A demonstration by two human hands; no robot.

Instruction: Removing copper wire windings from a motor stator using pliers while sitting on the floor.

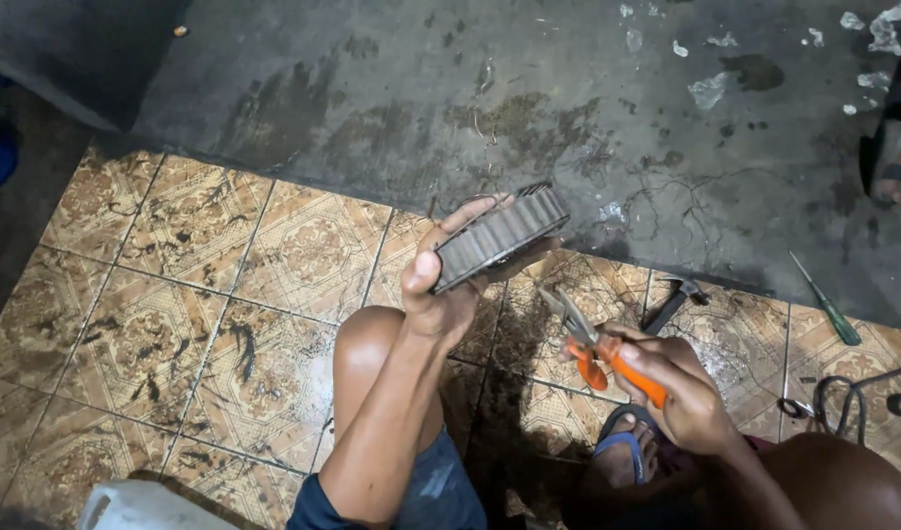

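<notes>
My left hand [448,285] is raised over my knee and grips a dark round part with a ribbed, slotted rim [504,234], tilted so its edge faces me. Thin wires stick out at its top. My right hand [681,388] holds orange-handled pliers [595,345] lower and to the right, with the metal jaws pointing up-left toward the ribbed part but apart from it.
A hammer [672,301] lies on the patterned floor tiles [185,324] behind the pliers. A green-handled screwdriver [825,299] rests on the grey concrete to the right. A dark cable [852,388] coils at far right, and a white plastic container [141,505] sits at bottom left.
</notes>
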